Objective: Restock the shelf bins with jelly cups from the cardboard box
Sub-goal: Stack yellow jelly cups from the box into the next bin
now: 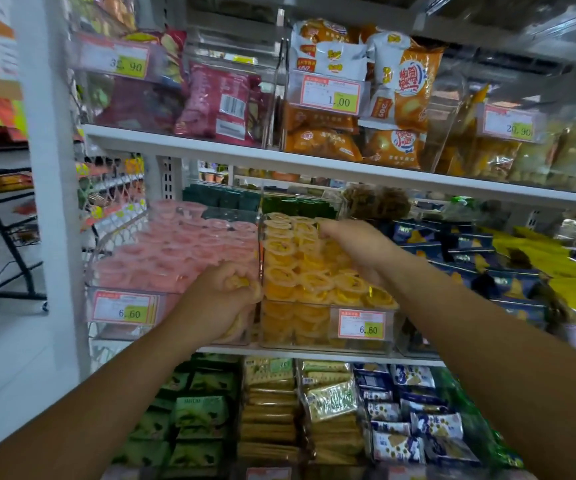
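The left hand point(224, 296) grips yellow cups point(241, 281) at the front, where the pink bin point(168, 306) meets the yellow bin point(391, 327). The right hand point(359, 251) rests on the yellow bin's heaped cups.

Pink jelly cups point(182, 251), yellow jelly cups point(300, 268) (price tags point(361, 323) orange-bordered).

Two clear bins of jelly cups, the cups too many to count: one pink bin point(123, 333), one yellow bin point(293, 327). Two hands: left hand point(220, 299), right hand point(359, 251). Two 6.60 tags: pink bin's tag point(123, 308), yellow bin's tag point(362, 323).
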`<state>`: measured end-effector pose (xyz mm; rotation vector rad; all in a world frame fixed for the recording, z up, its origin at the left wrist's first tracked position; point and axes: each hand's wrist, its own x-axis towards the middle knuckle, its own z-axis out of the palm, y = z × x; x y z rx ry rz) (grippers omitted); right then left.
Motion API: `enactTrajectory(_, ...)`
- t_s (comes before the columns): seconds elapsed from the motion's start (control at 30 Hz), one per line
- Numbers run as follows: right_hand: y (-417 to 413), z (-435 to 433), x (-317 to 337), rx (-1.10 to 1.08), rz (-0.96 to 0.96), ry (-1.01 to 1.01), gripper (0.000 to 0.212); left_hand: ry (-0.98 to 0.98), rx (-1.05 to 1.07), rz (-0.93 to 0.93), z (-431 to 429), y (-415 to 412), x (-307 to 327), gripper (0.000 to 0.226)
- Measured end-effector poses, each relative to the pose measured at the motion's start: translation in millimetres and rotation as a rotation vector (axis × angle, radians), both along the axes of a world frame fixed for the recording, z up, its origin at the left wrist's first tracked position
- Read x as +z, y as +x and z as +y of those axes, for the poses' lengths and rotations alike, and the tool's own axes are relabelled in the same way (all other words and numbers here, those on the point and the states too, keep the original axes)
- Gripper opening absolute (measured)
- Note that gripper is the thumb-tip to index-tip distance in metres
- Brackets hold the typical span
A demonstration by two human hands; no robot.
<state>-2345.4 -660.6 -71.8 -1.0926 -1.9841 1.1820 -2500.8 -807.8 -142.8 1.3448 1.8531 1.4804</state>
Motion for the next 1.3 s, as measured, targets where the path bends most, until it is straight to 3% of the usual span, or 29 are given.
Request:
enactTrajectory(0.07, -19.3, -19.9, -15.6, 0.002, 0.040, 0.228, 0.020, 0.001, 0.003, -0.032, -4.4, -3.5, -5.3, 0.003)
enactTrajectory(0.17, -39.4, -31.3, -44.9, -0.049, 0.043, 0.448, 0.034, 0.006, 0.033, -0.050, -10.1, -11.2, -10.3, 0.004)
enactTrajectory(0.37, -39.4, -21.3, -66.6, 0.077, -0.124, 0.702, 0.023, 0.000, 0.001, -0.031, -14.8, -21.2, -13.9, 0.005)
enactTrajectory(0.43, -32.3, -17.3, -64.2, 0.131, -0.177, 0.679, 0.022, -0.003, 0.009, 0.011, -15.4, -22.2, -14.5, 0.005)
enactTrajectory(0.63, -28.1, -12.0, -66.8, 0.189, -0.075, 0.664, 0.043, 0.016, -0.002, 0.021, -15.2, -14.7, -11.7, 0.010)
enactTrajectory(0.87, -28.9, -9.6, -71.7, 0.195, -0.038, 0.647, 0.047, -0.040, 0.049, 0.035, -17.8, -11.8, -14.2, 0.041)
enactTrajectory(1.03, -14.2, -14.9, -68.3, 0.141, -0.040, 0.652, 0.054, -0.030, 0.020, -0.025, -14.4, -3.4, -15.4, 0.034)
enactTrajectory(1.13, -0.2, -28.6, -69.5, 0.058, 0.051, 0.724, 0.036, 0.000, -0.017, -0.050, -12.0, 5.2, -15.1, 0.025)
enactTrajectory(1.2, 7.3, -40.2, -71.3, 0.067, 0.068, 0.565, 0.019, 0.029, -0.048, -0.067, -10.2, 11.2, -14.9, 0.018)
enactTrajectory(1.3, 14.2, -55.6, -73.0, 0.184, 0.108, 0.082, 0.018, 0.043, -0.085, -0.043, -5.1, 21.0, -14.9, 0.016)
